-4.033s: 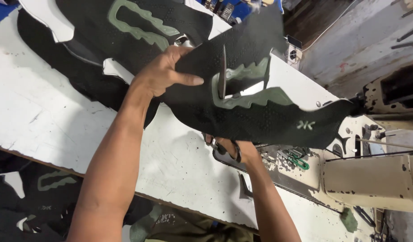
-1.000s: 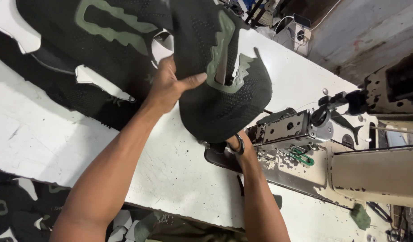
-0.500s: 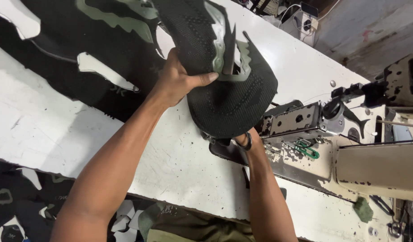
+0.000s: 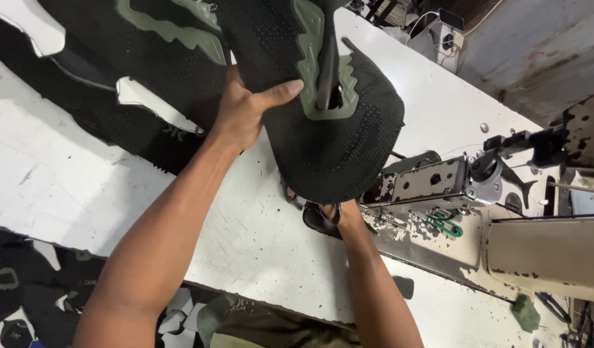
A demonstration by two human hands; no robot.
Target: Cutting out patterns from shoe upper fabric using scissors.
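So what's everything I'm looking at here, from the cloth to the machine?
Black knitted shoe upper with olive-green trim: one, black and green, held up over the table.
Pile of matching black knitted uppers: several, black and green, lying at the table's far left.
White worktable: one, white with dark specks, across the middle.
Cream sewing machine with chipped paint: one, at the right.
Green-handled snips: one, on the machine bed.
More cut pieces: several, black, white and green, below the table's near edge.
Left hand: grips the held upper's edge, thumb on top.
Right hand: under the held upper, mostly hidden, with a dark loop by its fingers.
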